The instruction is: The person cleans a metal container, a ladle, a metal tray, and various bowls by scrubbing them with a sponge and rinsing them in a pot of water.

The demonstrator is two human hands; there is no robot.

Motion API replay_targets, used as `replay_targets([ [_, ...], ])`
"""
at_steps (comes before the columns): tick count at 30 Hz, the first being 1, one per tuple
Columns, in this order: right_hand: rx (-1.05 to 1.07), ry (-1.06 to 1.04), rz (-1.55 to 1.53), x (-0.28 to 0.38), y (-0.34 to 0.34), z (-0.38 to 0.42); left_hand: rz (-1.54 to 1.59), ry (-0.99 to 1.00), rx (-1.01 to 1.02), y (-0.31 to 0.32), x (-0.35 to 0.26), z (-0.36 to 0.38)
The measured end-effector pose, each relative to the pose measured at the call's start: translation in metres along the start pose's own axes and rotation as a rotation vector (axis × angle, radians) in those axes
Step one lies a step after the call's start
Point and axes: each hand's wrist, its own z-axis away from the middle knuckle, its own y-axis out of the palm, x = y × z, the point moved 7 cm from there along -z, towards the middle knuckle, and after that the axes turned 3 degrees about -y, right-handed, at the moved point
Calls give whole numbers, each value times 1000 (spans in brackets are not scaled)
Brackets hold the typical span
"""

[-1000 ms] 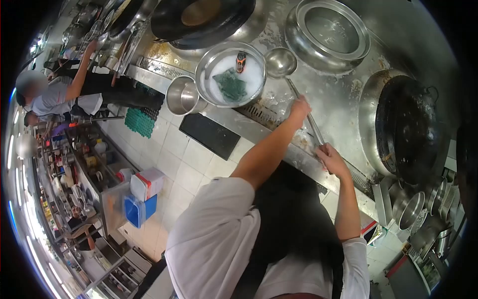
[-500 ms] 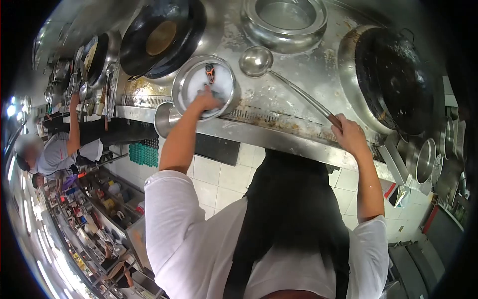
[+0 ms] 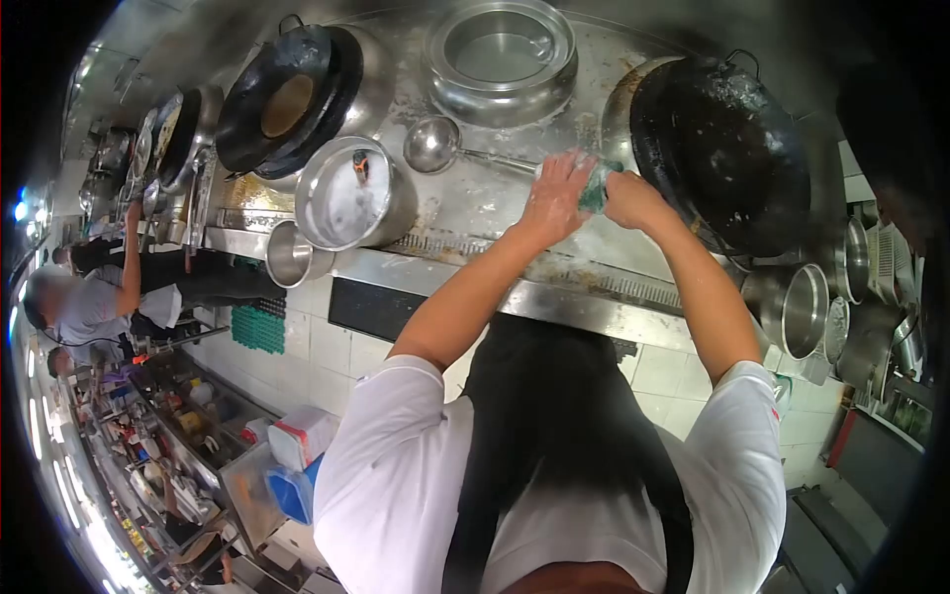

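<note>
A long-handled ladle (image 3: 432, 146) lies across the steel stove top, its bowl to the left and its handle running right to my hands. My right hand (image 3: 636, 202) is closed round the handle's end. With my left hand (image 3: 556, 201), wet with suds, I press a green scouring pad (image 3: 598, 186) around the handle, right beside my right hand. The hands hide the far part of the handle. To the left stands a metal pot (image 3: 391, 210) of white suds, with an orange and black object (image 3: 361, 166) in it that I cannot make out.
A black wok (image 3: 732, 158) sits on the right, and stacked woks (image 3: 247, 114) at the left. A round steel pot (image 3: 500, 99) holds water at the back. A small metal pot (image 3: 289, 255) hangs by the front edge. Another person (image 3: 94, 302) works further left.
My left hand has come out of the suds pot and moved right to the ladle handle, now with a green scouring pad. My right hand keeps hold of the ladle. The view has shifted.
</note>
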Motion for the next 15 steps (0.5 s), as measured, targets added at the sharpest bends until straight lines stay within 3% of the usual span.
replay_targets([
  [2,67,-29,-127,-13,15,6,-154,19,26,33,28,-3],
  [4,99,-30,-217,-27,35,12,-105,-227,69,64,113,6],
  [6,104,1,-225,-25,45,17,-101,-180,35,44,131,5],
  [8,119,33,-237,-24,47,16,-126,-181,106,51,119,5],
  [12,85,-12,-220,-23,45,10,-51,-13,86,44,-8,0],
  [15,169,-18,-290,-26,43,15,28,68,68,48,22,3],
])
